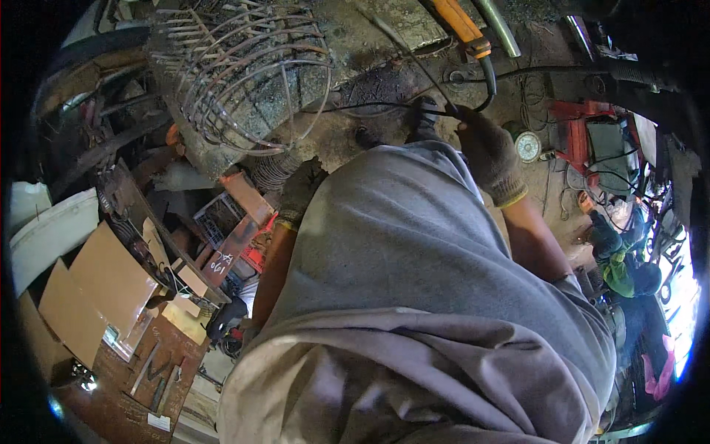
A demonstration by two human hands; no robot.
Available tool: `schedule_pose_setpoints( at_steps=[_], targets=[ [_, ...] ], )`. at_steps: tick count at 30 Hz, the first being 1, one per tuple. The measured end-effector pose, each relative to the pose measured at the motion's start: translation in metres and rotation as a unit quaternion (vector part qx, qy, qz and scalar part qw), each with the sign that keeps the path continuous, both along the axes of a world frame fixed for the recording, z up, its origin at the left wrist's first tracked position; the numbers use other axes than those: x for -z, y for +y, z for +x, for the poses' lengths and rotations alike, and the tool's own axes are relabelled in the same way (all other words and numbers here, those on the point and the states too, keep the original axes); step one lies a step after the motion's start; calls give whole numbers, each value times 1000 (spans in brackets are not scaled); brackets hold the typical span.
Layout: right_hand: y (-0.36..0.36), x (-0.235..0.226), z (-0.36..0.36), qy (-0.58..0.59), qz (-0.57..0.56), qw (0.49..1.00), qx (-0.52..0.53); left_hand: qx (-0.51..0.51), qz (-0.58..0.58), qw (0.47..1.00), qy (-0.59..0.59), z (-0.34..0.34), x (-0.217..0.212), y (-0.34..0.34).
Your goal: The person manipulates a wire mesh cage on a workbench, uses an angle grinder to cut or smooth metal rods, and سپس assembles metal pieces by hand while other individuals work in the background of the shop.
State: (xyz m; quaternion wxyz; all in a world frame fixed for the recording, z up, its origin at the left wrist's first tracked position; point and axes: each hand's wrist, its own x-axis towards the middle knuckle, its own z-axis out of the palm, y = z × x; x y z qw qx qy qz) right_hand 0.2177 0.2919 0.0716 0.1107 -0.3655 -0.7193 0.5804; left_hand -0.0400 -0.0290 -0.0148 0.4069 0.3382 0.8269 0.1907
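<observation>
My right hand (484,152), in a knitted work glove with a yellow cuff, is held out in front of my right side. Its fingers close round the near end of a long thin metal rod (421,70), which slants away to the far left and looks thicker at its far part. My left hand (302,189), in a dark, dirty glove, hangs low beside my grey shirt. The shirt partly covers it, and its fingers are too dark to read. Ahead lies a cage of bent metal rods (251,78) on a grimy surface. A coil of wire (274,172) is nearest my left hand.
An orange power tool (458,21) with a black cable lies ahead, beside a shiny metal tube (499,29). A red metal frame (577,137) and a round dial-like disc (527,146) are to the right, near another person (625,255). Cardboard (111,285) and a rusty table (96,385) stand left.
</observation>
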Motion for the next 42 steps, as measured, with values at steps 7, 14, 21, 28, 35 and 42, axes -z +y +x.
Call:
schedule_pose_setpoints(
  at_steps=[7, 14, 21, 28, 35, 42],
  targets=[
    [-1, -27, -72, -2, 97, 995, -23, 13, -2, 1000, 0, -2, 6, -19],
    [12, -28, -130, -104, 305, 947, -9, 26, 5, 1000, 7, -15, 34, -55],
    [-9, -69, -143, -220, 339, 914, -19, 17, -3, 1000, 2, -30, 81, -112],
    [-32, -61, -134, -92, 487, 868, 20, 7, -23, 998, -50, -29, 124, -152],
    [-61, -39, -99, -215, 464, 857, 61, -10, -81, 989, -127, -13, 162, -185],
    [-108, -18, -65, -236, 390, 890, 12, -17, -141, 974, -179, -6, 173, -206]
  ],
)
